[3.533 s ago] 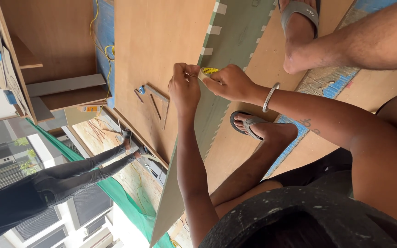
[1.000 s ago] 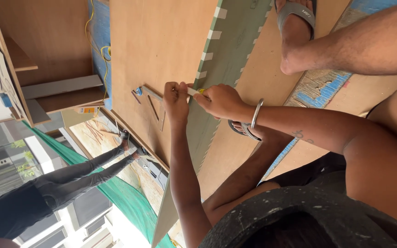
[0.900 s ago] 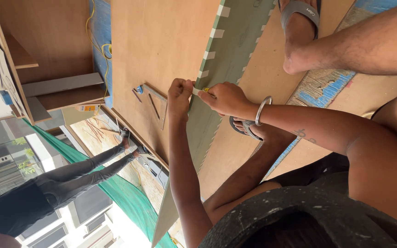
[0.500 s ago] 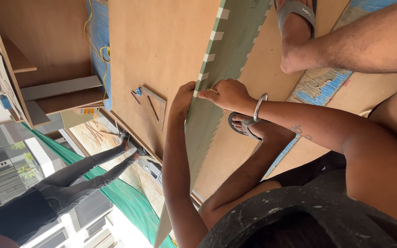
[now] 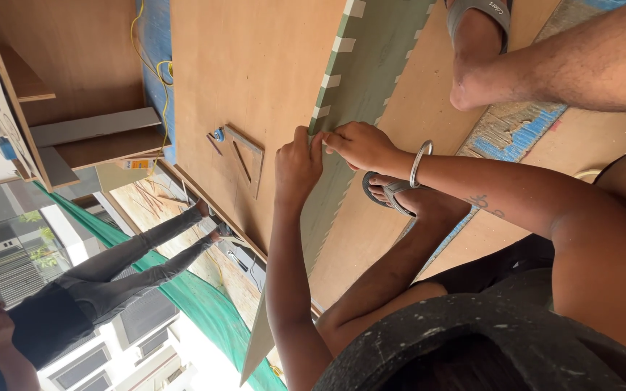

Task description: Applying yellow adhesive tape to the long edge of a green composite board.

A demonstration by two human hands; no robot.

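Fingers of both hands [image 5: 327, 148] pinch the green strip's [image 5: 356, 80] edge (wooden triangle [image 5: 244, 156] near, co-worker [image 5: 96, 289] beyond).

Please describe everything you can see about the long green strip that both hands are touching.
The green strip is a long, thin, flat band of dull green, with small pale rectangular patches spaced along both edges. It lies on the brown plywood sheet and runs diagonally across it, past the sheet's edge. The left hand and the right hand pinch one edge of it at about the same spot, fingertips almost meeting. Its material cannot be told.
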